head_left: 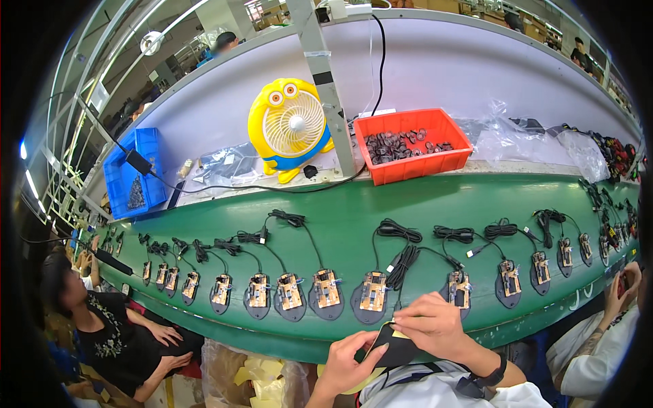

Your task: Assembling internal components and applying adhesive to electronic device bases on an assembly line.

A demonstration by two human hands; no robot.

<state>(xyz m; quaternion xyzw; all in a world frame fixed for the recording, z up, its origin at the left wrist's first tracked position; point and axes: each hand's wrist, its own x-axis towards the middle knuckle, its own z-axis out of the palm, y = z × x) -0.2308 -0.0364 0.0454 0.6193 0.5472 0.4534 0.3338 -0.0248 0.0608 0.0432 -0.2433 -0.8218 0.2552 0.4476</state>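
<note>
My left hand is closed on the edge of a black mouse base, held over the near edge of the belt. My right hand pinches at the far end of the same base; a pale yellow bit shows under its fingers, too small to make out fully. A black cable bundle lies just beyond, its cord running down toward the held piece. On the green belt other opened mouse bases with circuit boards, such as this one, lie in a row, each with a coiled cable.
A red bin of small dark round parts and a yellow fan stand behind the belt. At the left is a blue bin. Yellow paper scraps fill a bag below. Co-workers sit at the left and right.
</note>
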